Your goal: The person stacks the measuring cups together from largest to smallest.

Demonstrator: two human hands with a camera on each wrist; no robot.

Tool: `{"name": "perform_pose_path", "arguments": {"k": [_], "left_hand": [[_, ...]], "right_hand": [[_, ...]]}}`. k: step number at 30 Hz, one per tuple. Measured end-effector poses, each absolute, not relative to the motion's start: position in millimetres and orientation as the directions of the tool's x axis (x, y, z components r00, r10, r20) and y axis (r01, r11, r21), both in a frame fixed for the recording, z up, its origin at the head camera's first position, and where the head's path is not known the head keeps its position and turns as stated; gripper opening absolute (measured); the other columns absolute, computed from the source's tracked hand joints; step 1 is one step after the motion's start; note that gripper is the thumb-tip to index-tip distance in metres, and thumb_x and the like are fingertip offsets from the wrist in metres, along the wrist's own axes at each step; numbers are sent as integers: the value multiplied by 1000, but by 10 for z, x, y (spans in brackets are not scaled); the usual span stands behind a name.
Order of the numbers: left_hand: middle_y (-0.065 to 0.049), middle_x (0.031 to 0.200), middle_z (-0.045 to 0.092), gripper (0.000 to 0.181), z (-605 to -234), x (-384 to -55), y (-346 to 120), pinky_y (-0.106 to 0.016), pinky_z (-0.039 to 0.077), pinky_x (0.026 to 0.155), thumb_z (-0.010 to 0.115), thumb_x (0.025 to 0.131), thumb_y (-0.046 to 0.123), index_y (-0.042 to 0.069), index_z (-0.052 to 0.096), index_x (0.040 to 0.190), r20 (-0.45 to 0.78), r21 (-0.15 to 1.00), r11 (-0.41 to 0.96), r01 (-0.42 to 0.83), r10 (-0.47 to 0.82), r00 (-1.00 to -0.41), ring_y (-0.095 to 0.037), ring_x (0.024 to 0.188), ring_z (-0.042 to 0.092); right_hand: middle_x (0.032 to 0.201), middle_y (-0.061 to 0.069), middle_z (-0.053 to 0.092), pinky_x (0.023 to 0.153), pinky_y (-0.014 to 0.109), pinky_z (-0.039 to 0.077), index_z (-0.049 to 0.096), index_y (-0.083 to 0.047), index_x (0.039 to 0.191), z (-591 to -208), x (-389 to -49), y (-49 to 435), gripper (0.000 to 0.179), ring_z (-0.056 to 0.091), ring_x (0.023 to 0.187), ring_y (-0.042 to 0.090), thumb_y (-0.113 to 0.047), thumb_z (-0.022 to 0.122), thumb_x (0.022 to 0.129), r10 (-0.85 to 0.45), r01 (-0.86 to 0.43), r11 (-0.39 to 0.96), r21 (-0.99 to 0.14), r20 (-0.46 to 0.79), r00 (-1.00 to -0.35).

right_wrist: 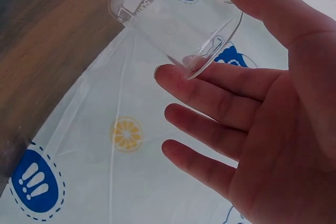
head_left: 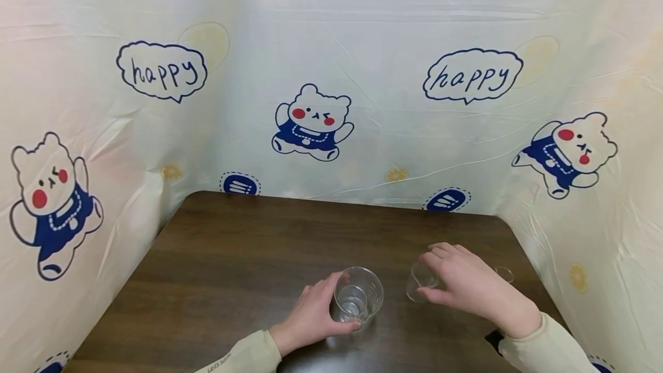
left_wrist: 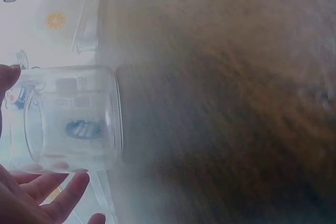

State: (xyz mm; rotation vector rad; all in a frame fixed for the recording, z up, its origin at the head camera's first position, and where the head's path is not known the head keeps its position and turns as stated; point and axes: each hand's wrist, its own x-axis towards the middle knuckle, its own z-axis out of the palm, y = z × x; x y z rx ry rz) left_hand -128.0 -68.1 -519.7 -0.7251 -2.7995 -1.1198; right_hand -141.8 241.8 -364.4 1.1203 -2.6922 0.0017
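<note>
Near the table's middle my left hand [head_left: 313, 312] holds a large clear glass beaker [head_left: 374, 299], thumb on the near side and fingers on the far side. A smaller clear beaker [head_left: 353, 303] sits nested inside it, and the left wrist view shows the inner beaker [left_wrist: 79, 109] upright there. To the right, my right hand [head_left: 461, 281] grips another clear glass beaker [head_left: 417, 285] near its rim. In the right wrist view this beaker [right_wrist: 163, 30] carries white volume markings; thumb and upper fingers pinch its rim, while the lower fingers stay extended.
Another small round glass rim [head_left: 504, 274] shows behind my right wrist, its body mostly hidden. A small black object [head_left: 494, 339] lies by the right sleeve. The brown wooden table [head_left: 248, 240] is bordered by a printed curtain [head_left: 383, 131] at the back and sides.
</note>
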Motion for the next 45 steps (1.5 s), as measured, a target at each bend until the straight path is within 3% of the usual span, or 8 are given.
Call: {"name": "perform_pose_path", "arguments": {"k": [20,35,45], "left_hand": [[6,131,65,88,-5209,-1283,-679,-41,43,90,87,73,61,16,53,140,212,638,632,440,406,-889,-15,111,62],[6,131,64,88,-5208,-1288,-692,-45,43,90,84,75,66,17,52,141,167,657,631,412,412,-896,-15,112,61],[5,131,64,87,-5192,-1300,-681,-44,43,88,84,76,64,16,51,142,164,653,631,418,421,-892,-15,111,61]], "right_hand": [[104,2,70,92,47,53,72,-9,109,-3497,-1430,2197,40,65,107,27,-39,82,85,-737,-752,656,63,271,-620],[107,1,70,94,46,53,71,-9,110,-3491,-1455,1997,42,64,111,26,-42,81,86,-735,-754,657,9,228,-639],[112,4,71,101,48,51,71,-10,112,-3493,-1477,1834,43,63,122,31,-43,81,87,-758,-777,630,3,222,-614]]}}
